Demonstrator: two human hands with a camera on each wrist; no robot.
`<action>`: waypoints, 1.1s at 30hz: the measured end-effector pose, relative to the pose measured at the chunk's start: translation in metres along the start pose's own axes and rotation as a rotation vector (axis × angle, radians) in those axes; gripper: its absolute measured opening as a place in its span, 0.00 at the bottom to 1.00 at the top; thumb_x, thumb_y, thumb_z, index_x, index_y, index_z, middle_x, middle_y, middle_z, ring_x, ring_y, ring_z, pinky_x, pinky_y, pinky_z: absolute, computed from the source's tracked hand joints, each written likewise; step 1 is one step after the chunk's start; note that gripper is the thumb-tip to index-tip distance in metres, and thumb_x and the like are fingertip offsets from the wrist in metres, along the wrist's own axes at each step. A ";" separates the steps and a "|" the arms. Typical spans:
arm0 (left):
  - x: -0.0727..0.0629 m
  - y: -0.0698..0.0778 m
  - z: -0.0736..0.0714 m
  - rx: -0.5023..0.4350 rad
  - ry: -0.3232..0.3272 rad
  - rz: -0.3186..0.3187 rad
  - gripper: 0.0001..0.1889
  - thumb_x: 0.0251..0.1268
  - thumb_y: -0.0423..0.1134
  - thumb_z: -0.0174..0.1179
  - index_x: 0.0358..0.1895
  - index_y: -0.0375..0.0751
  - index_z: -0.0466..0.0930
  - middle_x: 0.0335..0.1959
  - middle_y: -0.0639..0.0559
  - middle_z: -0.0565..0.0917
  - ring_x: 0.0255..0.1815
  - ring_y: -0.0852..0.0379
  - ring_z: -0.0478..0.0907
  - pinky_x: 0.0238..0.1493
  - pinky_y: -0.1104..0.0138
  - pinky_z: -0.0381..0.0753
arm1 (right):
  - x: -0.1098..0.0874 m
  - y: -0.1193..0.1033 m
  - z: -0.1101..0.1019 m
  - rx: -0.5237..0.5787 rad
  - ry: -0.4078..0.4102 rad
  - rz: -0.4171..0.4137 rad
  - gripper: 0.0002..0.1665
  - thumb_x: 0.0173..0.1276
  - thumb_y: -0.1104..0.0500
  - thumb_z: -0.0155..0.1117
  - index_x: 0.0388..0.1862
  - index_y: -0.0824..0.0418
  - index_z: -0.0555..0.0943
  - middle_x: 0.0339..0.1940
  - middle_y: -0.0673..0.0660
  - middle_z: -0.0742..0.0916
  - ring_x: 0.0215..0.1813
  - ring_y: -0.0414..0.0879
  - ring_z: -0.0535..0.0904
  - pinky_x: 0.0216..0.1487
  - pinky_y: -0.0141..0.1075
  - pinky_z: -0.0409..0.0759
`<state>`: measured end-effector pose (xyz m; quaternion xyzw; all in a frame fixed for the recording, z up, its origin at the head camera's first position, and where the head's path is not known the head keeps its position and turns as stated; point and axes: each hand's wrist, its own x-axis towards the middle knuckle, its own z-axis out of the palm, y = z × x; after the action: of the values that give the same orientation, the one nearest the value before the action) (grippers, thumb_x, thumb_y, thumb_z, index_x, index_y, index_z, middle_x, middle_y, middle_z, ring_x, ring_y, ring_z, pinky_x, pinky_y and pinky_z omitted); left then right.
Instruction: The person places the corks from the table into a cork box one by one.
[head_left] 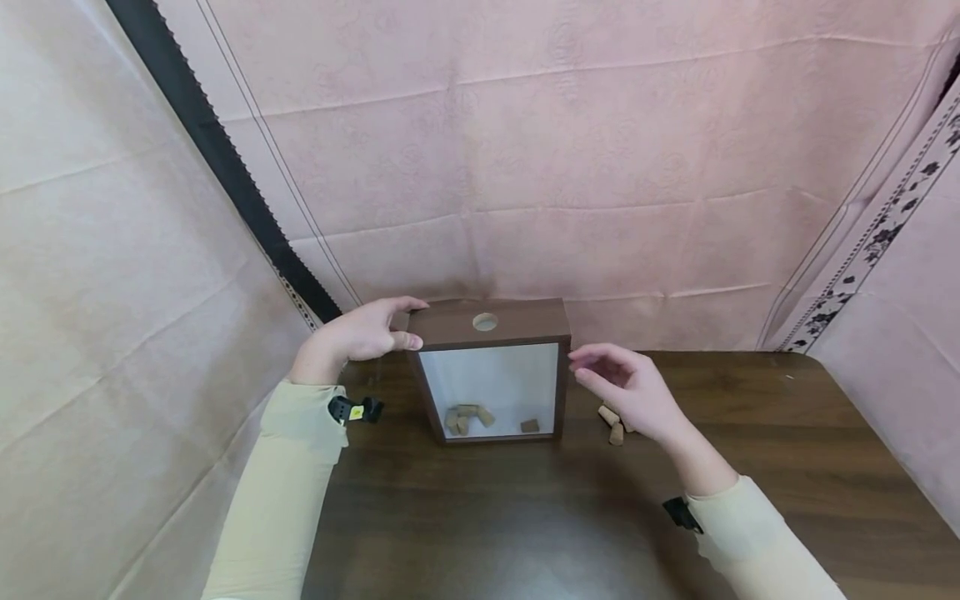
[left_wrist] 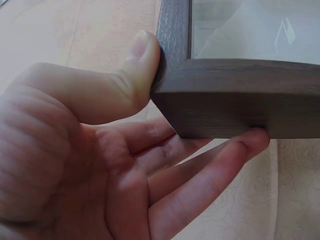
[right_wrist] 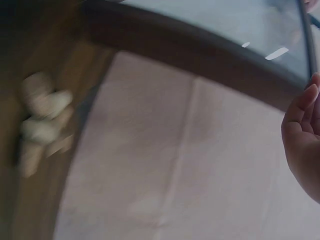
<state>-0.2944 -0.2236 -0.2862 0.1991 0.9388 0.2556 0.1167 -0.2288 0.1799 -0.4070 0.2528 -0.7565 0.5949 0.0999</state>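
Brown box stands just below centre frame, corks inside. Left hand grips its upper left corner. Right hand, partly curled, is beside its right edge; whether it holds anything cannot be told. Loose corks lie right of centre on the tabletop.
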 end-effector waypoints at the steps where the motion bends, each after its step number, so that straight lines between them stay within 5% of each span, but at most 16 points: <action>1: 0.000 0.000 0.000 -0.002 0.000 -0.001 0.35 0.77 0.43 0.67 0.83 0.44 0.65 0.83 0.36 0.64 0.82 0.31 0.59 0.77 0.32 0.59 | -0.004 0.006 -0.005 -0.016 -0.001 0.017 0.13 0.77 0.63 0.70 0.58 0.61 0.87 0.49 0.59 0.91 0.49 0.52 0.89 0.50 0.33 0.86; 7: -0.002 0.001 0.000 0.000 0.004 -0.004 0.35 0.78 0.43 0.66 0.82 0.45 0.65 0.83 0.36 0.64 0.82 0.31 0.59 0.77 0.33 0.60 | -0.026 0.046 -0.033 -0.128 -0.031 0.149 0.13 0.78 0.58 0.71 0.58 0.56 0.87 0.50 0.54 0.91 0.51 0.52 0.88 0.49 0.32 0.85; 19: -0.001 -0.002 0.002 0.005 0.016 0.002 0.35 0.77 0.43 0.67 0.82 0.45 0.66 0.82 0.37 0.65 0.81 0.32 0.61 0.76 0.33 0.61 | -0.059 0.117 -0.078 -0.409 -0.075 0.321 0.20 0.78 0.54 0.72 0.62 0.61 0.86 0.54 0.57 0.91 0.54 0.50 0.87 0.49 0.36 0.84; 33: 0.001 -0.003 0.001 0.032 0.011 0.005 0.35 0.77 0.44 0.66 0.82 0.45 0.66 0.82 0.38 0.65 0.82 0.33 0.60 0.77 0.33 0.60 | -0.068 0.150 -0.084 -0.505 -0.211 0.385 0.22 0.76 0.52 0.73 0.64 0.58 0.86 0.62 0.61 0.88 0.64 0.63 0.83 0.62 0.61 0.80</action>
<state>-0.2956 -0.2251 -0.2883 0.2019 0.9430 0.2418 0.1075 -0.2586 0.3026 -0.5417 0.1327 -0.9200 0.3672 -0.0335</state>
